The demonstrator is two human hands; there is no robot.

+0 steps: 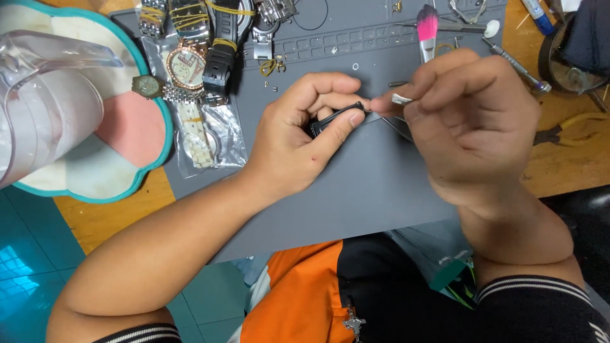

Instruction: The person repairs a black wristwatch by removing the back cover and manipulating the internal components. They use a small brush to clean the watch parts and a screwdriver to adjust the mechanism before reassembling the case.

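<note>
My left hand grips a small black watch part between thumb and fingers, just above the grey work mat. My right hand pinches a thin silver metal tool whose tip meets the end of the black part. Both hands are close together over the middle of the mat. Most of the black part is hidden inside my left fingers.
Several wristwatches lie at the mat's top left, some in clear bags. A teal-rimmed tray and a clear plastic jug stand at left. A pink-tipped brush, a screwdriver and pliers lie at right.
</note>
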